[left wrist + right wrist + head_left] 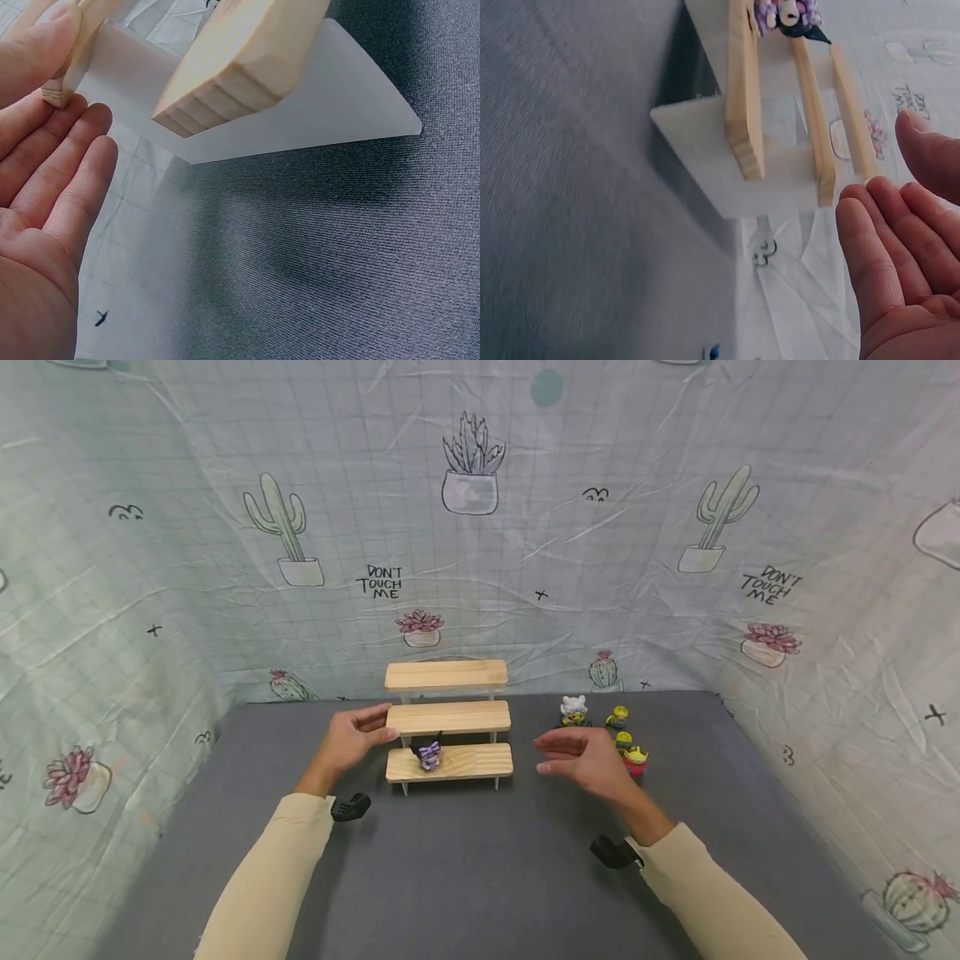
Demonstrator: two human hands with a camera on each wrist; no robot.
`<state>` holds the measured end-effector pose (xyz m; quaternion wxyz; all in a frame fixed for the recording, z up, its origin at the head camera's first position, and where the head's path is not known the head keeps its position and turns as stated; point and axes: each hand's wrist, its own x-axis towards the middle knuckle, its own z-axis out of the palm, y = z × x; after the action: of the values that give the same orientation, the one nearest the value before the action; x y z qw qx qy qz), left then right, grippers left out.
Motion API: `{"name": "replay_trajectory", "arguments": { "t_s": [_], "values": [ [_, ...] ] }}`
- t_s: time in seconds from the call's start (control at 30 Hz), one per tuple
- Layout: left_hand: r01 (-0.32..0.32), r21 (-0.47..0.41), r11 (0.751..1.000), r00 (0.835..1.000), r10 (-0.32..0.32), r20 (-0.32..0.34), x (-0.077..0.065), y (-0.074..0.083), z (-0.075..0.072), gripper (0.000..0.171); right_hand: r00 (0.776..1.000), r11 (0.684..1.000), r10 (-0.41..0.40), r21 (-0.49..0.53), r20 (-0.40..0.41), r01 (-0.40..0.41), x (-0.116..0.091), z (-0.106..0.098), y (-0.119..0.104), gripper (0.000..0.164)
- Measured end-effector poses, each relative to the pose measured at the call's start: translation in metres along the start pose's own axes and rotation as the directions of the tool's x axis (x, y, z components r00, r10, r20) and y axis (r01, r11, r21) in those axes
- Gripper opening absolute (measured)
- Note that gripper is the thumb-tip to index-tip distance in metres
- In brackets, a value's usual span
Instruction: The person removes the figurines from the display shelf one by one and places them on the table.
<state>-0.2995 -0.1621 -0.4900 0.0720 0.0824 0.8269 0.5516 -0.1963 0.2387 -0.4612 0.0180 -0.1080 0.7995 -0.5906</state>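
A three-tier wooden display shelf [450, 718] with pale side supports stands on the dark table. On its lowest board sits a small black-and-purple figurine [429, 756], seen in part at the top of the right wrist view. My left hand [352, 737] is at the left end of the middle board [75, 71]; its thumb and fingertips lie on opposite sides of that end, pinching it. My right hand [588, 762] hovers to the right of the shelf, apart from it. Nothing is between its gently bent fingers [870, 255] and thumb.
Several small toy figures are grouped at the back right, among them a white-hatted one [574, 710], a yellow-and-blue one [617, 718] and a red-bodied one [636, 762] partly behind my right hand. A cactus-print cloth [480, 568] hangs behind and around the table [465, 877].
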Motion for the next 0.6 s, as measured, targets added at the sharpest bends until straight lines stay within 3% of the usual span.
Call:
{"name": "replay_trajectory", "arguments": {
  "t_s": [0.3,0.6],
  "values": [
    [0.01,0.008,1.0,1.0,-0.01,-0.003,-0.001,0.0,0.0,0.064,0.998,0.998,-0.026,0.063,0.062,0.022,0.012,0.026,-0.006,0.042],
    [0.005,0.001,1.0,1.0,-0.005,0.003,-0.003,0.001,-0.001,0.065,0.994,0.993,0.001,0.12,0.109,-0.014,0.028,0.054,-0.005,0.04]
  ]
}}
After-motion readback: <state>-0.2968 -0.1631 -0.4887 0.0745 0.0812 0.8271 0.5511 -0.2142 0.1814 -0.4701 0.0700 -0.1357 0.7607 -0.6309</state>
